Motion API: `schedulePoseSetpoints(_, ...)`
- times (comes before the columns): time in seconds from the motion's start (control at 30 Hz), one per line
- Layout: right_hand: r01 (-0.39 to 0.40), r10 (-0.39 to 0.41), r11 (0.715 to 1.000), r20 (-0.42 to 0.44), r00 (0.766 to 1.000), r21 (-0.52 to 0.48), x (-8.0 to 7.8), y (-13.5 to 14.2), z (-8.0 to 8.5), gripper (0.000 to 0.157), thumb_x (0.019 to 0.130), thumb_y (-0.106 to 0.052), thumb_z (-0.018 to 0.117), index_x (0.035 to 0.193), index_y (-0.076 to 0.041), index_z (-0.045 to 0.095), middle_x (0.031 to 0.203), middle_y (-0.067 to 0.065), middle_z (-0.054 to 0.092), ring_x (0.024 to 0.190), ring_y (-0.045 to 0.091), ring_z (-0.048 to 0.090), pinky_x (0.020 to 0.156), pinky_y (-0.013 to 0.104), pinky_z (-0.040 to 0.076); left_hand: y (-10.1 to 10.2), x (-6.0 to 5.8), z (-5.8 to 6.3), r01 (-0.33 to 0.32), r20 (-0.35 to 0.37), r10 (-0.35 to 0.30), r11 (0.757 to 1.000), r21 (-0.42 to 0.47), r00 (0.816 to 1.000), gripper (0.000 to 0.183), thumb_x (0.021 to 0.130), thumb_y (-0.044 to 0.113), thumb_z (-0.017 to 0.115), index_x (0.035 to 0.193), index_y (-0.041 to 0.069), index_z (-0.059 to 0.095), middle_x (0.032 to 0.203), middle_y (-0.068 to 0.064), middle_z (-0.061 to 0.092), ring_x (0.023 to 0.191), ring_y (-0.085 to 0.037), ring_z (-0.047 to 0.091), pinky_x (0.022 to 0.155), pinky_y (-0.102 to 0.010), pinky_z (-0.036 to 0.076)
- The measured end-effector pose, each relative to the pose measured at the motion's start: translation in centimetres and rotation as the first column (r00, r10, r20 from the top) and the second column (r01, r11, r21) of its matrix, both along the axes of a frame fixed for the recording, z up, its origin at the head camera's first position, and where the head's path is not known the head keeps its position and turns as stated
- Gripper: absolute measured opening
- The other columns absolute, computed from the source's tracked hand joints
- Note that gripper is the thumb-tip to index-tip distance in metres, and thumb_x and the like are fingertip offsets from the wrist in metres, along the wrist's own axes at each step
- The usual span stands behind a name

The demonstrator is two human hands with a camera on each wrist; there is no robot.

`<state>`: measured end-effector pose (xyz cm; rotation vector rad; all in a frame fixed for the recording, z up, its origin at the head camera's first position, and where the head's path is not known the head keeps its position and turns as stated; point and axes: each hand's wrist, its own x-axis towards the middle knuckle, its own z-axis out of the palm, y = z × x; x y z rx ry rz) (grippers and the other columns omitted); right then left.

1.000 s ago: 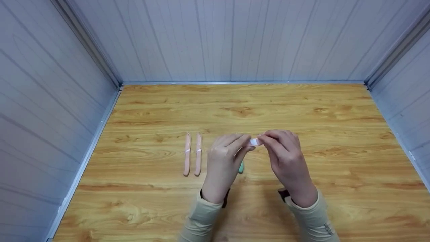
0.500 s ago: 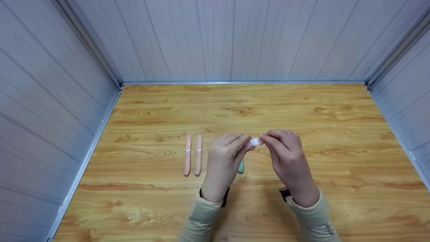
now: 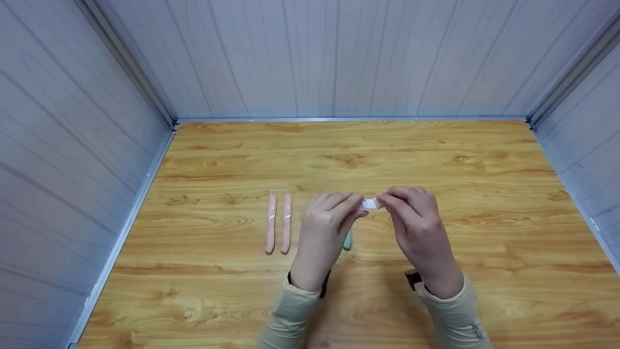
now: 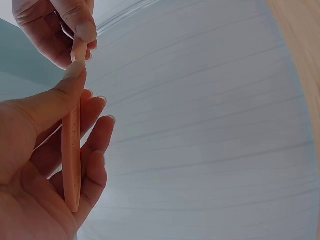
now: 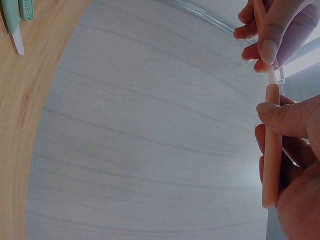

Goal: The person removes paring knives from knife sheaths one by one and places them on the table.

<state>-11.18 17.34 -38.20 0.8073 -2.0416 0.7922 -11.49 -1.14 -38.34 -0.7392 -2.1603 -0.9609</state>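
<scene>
A pink knife with a white blade (image 3: 369, 204) is held level between both hands, above the table. My left hand (image 3: 327, 218) grips its flat pink sheath (image 4: 71, 155), thumb pressed near the mouth; raised lettering shows on the sheath. In my right hand (image 3: 419, 223) is the rounded pink handle (image 5: 271, 165), pinched with the thumb along it. A short stretch of blade shows between handle and sheath. To the left of the left hand, two sheathed pink knives, one (image 3: 271, 228) beside the other (image 3: 286, 228), lie parallel on the table.
Partly hidden beyond the left hand, a green piece (image 3: 347, 241) lies on the wooden table (image 3: 348, 160). The right wrist view shows a green knife with a white blade (image 5: 18, 42) beside a lettered green piece (image 5: 27, 9). Pale panels (image 3: 310, 58) enclose the table's back and sides.
My right hand has shifted slightly right with the handle, and a little more of the white blade shows. The left hand has barely moved. The knives on the table stay put.
</scene>
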Motion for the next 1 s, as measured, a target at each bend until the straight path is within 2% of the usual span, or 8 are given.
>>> schedulePoseSetpoints(0.2,-0.007,0.007,1.0,0.001,1.0,-0.023,0.01,0.11,-0.04,0.017,0.096,-0.008,0.057,0.102,0.0,0.071,0.102,0.01,0.064,0.091,0.027,0.057,0.083,0.042,0.039,-0.02,-0.03,0.01,-0.001,-0.016,0.001,1.0,-0.007,1.0,0.023,0.085,0.023,0.07,0.102,0.008,0.074,0.096,0.002,0.069,0.09,-0.014,0.059,0.081,-0.029,0.043)
schedulePoseSetpoints(0.77,-0.009,0.009,1.0,-0.008,1.0,-0.005,-0.05,0.23,0.08,0.02,0.097,-0.01,0.055,0.101,0.001,0.071,0.102,0.011,0.064,0.09,0.028,0.057,0.083,0.042,0.039,-0.05,-0.06,-0.01,0.003,-0.022,-0.003,1.0,-0.002,1.0,0.024,0.085,0.023,0.071,0.104,0.009,0.074,0.096,0.002,0.069,0.088,-0.013,0.058,0.079,-0.028,0.042)
schedulePoseSetpoints(1.0,-0.013,0.013,1.0,-0.006,1.0,-0.002,-0.05,0.35,0.08,0.017,0.095,-0.007,0.057,0.101,0.001,0.071,0.101,0.011,0.064,0.09,0.028,0.057,0.083,0.042,0.039,-0.11,-0.14,-0.13,0.012,-0.003,-0.012,1.0,0.011,1.0,0.023,0.086,0.024,0.07,0.103,0.01,0.075,0.097,0.004,0.069,0.087,-0.013,0.058,0.078,-0.028,0.042)
